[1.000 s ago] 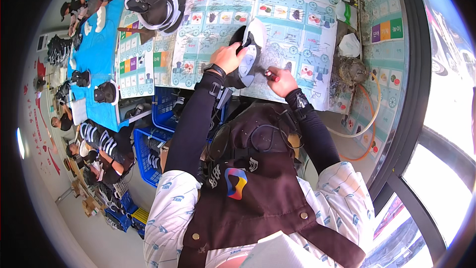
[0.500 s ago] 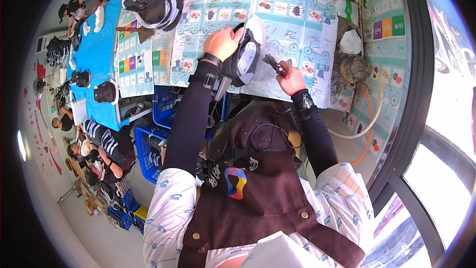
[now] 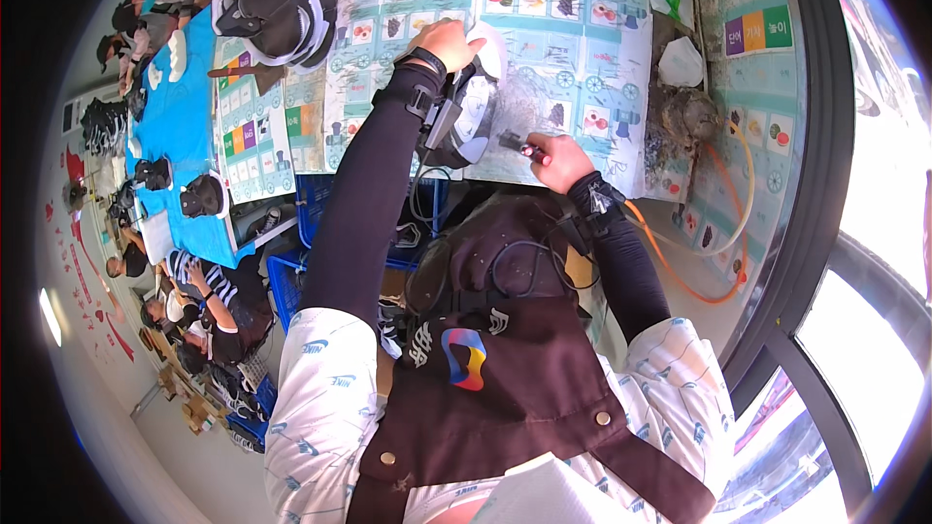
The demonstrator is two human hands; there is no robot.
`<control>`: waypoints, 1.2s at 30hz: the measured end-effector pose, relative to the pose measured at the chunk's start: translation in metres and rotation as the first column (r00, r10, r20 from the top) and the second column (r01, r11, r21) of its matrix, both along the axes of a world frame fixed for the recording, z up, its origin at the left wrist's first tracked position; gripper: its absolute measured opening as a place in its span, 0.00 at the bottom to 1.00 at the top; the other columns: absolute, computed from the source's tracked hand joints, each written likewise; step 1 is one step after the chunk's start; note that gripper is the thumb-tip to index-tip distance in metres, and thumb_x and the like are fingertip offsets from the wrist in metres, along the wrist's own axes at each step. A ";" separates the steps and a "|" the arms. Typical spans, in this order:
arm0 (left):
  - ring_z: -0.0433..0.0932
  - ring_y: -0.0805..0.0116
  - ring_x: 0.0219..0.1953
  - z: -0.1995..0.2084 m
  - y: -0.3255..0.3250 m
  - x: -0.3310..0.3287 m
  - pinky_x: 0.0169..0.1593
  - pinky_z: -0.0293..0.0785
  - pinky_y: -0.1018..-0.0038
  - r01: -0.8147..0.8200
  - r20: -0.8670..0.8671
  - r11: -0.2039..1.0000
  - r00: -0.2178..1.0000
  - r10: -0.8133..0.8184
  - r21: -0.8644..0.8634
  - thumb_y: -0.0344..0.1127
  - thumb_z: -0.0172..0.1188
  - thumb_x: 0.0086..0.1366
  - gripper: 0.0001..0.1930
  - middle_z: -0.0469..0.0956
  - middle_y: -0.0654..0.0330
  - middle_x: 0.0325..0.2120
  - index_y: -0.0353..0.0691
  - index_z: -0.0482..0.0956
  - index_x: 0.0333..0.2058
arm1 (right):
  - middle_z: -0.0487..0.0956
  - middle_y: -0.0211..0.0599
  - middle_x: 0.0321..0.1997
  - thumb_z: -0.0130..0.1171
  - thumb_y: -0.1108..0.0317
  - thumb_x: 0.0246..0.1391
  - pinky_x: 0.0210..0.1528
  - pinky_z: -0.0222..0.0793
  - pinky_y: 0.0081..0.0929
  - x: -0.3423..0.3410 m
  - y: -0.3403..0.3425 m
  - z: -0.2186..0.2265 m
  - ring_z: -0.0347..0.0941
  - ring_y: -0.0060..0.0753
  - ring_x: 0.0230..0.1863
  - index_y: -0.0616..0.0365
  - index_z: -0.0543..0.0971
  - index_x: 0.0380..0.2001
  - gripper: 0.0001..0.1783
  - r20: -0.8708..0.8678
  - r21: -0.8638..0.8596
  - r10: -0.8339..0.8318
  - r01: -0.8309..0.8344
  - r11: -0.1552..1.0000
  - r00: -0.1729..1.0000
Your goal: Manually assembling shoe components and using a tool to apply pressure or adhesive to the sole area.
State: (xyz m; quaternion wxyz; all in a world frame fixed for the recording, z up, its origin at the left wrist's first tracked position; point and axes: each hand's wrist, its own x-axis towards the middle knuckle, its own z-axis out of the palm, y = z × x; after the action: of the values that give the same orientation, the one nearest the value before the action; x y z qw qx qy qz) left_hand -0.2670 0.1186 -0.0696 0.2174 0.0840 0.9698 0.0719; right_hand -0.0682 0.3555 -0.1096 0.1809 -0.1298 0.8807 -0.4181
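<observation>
My left hand (image 3: 447, 46) is closed around the far part of a dark shoe (image 3: 476, 102) with a white and grey surface, held on the printed table covering. Much of its dark side is hidden behind my hand and the device strapped to my wrist. To the right of the shoe, my right hand (image 3: 563, 163) grips a small brush (image 3: 512, 142) with dark bristles and a red and black handle. The bristles point toward the shoe, with a small gap between them. A pair of dark shoes with white soles (image 3: 277, 15) lies at the far left of the table.
A brown pointed piece (image 3: 260, 75) lies by those shoes. On the right edge are a white crumpled cup-like thing (image 3: 682, 63), a lumpy brown object (image 3: 689, 116) and an orange hose (image 3: 670, 262). Blue crates (image 3: 288, 286) stand below; people sit along a blue table (image 3: 184, 136).
My left hand has shifted farther away along the shoe. My right hand has brought the brush left and slightly nearer to me, closer to the shoe.
</observation>
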 end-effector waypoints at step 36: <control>0.80 0.42 0.41 0.062 -0.005 0.117 0.46 0.77 0.53 0.015 -0.342 0.936 0.933 0.114 0.353 0.40 0.57 0.70 0.13 0.81 0.46 0.32 0.43 0.84 0.47 | 0.80 0.59 0.26 0.54 0.67 0.51 0.37 0.74 0.60 0.014 -0.032 0.013 0.79 0.67 0.32 0.53 0.80 0.38 0.11 -0.062 0.040 -0.152 0.154 0.987 0.986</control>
State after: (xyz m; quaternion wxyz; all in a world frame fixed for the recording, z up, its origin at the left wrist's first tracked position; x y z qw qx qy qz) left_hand -0.1500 0.1138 -0.0076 0.0172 0.1082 0.9665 0.2320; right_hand -0.0544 0.3233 -0.0971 0.1251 -0.0699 0.9022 -0.4069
